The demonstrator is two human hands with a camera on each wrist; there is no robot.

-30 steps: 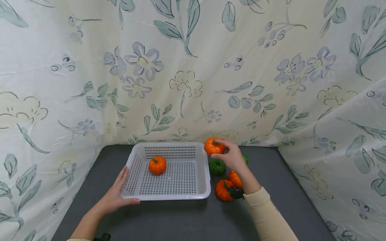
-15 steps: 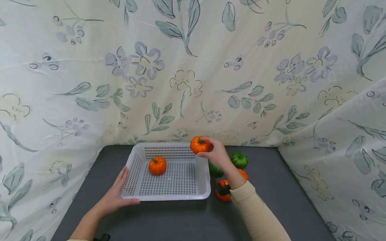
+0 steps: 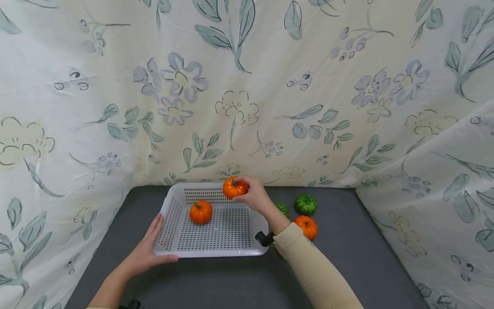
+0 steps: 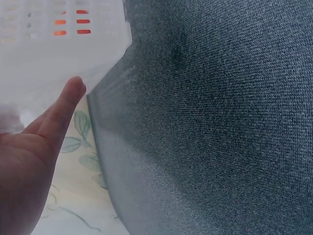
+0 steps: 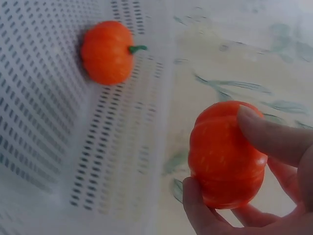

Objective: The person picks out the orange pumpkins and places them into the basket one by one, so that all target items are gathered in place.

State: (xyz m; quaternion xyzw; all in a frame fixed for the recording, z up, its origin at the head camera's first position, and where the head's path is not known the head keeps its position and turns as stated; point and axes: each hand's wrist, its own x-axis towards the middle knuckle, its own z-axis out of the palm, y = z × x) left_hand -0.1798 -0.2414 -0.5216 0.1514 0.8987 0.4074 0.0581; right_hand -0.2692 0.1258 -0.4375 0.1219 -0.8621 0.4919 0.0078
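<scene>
My right hand [image 3: 255,196] holds a small orange pumpkin [image 3: 233,189] with a green stem above the back right part of a white perforated plastic basket [image 3: 218,252]. Thumb and fingers curl around the held pumpkin [image 5: 226,156] in the right wrist view. A second orange pumpkin [image 3: 201,212] lies inside the basket, left of its middle. At the basket's left side my left hand [image 3: 146,249] rests against the outer wall, fingers straight and the thumb along the front corner. The left wrist view shows that hand [image 4: 36,147] flat beside the basket wall [image 4: 58,63].
Right of the basket, a green pumpkin [image 3: 305,205] and an orange pumpkin [image 3: 307,226] lie on the dark grey table [image 3: 227,283]. Another green pumpkin [image 3: 283,209] is partly hidden by the right forearm. Floral cloth [image 3: 247,128] hangs behind and at both sides.
The right hand has carried the orange pumpkin leftward, from beyond the basket's right edge to above its back part. The left hand and basket stay nearly where they were.
</scene>
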